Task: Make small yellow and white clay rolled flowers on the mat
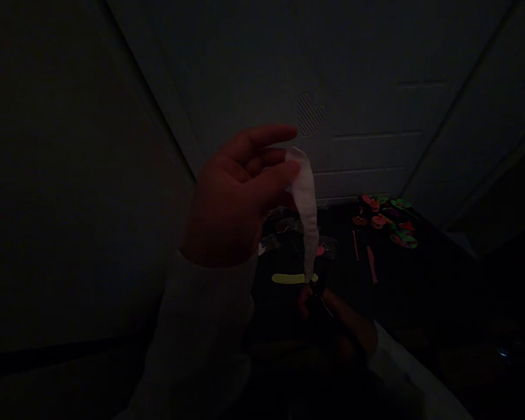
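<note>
above the dark tabletop (394,297), the left hand (230,204) pinches a white strip (307,204) near its upper end, index finger lifted clear. just right of that thumb, the strip hangs, long axis near upright, tapering down past a yellow-green stick (289,279). lowest and rightmost, the right hand (326,297) is nearer the narrow, downward-pointing tip; i cannot tell whether its dim fingers grip it.
</note>
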Demonstrator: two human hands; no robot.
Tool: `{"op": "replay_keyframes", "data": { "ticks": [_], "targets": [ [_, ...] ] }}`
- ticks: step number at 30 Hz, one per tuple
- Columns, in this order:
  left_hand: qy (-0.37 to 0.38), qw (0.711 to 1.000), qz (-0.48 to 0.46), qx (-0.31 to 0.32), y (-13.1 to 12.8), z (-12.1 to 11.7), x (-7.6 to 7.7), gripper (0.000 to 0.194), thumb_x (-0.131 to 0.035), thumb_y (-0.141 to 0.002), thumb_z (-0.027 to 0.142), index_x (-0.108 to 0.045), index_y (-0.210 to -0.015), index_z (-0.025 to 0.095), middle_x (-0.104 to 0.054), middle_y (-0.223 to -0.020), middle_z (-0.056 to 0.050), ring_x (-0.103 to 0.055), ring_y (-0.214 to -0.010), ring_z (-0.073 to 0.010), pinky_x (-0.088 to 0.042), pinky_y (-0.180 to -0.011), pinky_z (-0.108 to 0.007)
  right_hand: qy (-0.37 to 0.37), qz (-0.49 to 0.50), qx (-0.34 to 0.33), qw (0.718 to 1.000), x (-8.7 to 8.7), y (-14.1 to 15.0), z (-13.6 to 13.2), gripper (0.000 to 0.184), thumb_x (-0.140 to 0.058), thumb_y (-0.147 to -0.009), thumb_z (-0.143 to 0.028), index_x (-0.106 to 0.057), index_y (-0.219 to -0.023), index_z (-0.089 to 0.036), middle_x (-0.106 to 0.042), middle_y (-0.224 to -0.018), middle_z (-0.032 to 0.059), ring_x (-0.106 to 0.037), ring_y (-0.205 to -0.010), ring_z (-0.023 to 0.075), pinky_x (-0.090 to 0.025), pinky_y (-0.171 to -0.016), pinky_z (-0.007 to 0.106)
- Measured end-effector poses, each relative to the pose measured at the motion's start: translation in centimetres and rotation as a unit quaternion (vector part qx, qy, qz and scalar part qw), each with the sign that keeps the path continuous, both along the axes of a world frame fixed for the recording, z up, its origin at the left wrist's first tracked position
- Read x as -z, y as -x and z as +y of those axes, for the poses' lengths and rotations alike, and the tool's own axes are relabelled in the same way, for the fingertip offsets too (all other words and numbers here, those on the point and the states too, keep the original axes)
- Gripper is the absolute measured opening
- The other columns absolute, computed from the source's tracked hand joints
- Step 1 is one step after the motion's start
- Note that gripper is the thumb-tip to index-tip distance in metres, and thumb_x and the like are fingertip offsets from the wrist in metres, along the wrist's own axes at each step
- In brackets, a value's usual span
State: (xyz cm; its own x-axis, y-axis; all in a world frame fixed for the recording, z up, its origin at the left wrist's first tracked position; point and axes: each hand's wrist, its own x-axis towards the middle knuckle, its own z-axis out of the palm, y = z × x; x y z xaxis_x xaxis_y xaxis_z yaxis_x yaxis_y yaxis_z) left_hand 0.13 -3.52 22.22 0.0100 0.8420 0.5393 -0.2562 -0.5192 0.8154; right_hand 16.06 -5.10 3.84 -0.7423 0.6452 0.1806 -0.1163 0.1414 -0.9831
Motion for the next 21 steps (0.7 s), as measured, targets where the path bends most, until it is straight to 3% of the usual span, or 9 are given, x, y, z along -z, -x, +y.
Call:
{"op": "replay_keyframes", "data": {
  "ticks": [13, 17, 21],
  "targets": [
    [0.008, 1.000, -0.003, 0.003, -0.30, -0.40, -0.17, 0.025, -0.054, -0.067, 0.002, -0.057, -0.088, 0.015, -0.055, -0.069, 0.004, -0.056, -0.056, -0.0073, -0.049, -0.044, -0.018, 0.011, 0.034, -0.032, 0.999, -0.55, 0.40, -0.09, 0.075, -0.064, -0.047, -0.066, -0.042, -0.102, -0.021, -0.042, -0.086, 0.0007, -0.037, -0.072, 0.0115, -0.031, -0.062, 0.025],
    [-0.001, 1.000, 0.002, -0.008, -0.28, -0.60, -0.32, 0.026, -0.055, -0.067, 0.001, -0.056, -0.091, 0.014, -0.055, -0.071, 0.003, -0.057, -0.056, -0.0079, -0.048, -0.044, -0.019, -0.017, 0.028, -0.027, 0.999, -0.46, 0.35, 0.00, 0.077, -0.058, -0.047, -0.073, -0.043, -0.102, -0.020, -0.042, -0.087, 0.0017, -0.038, -0.073, 0.0126, -0.032, -0.064, 0.026],
    [0.001, 1.000, 0.002, 0.000, -0.29, -0.60, -0.33, 0.028, -0.053, -0.068, 0.001, -0.056, -0.092, 0.014, -0.055, -0.071, 0.003, -0.056, -0.056, -0.0080, -0.049, -0.044, -0.020, 0.002, 0.010, -0.018, 1.000, -0.48, 0.41, 0.01, 0.068, -0.055, -0.055, -0.071, -0.045, -0.098, -0.020, -0.043, -0.085, 0.0020, -0.038, -0.072, 0.0128, -0.032, -0.065, 0.027]
  ]
}}
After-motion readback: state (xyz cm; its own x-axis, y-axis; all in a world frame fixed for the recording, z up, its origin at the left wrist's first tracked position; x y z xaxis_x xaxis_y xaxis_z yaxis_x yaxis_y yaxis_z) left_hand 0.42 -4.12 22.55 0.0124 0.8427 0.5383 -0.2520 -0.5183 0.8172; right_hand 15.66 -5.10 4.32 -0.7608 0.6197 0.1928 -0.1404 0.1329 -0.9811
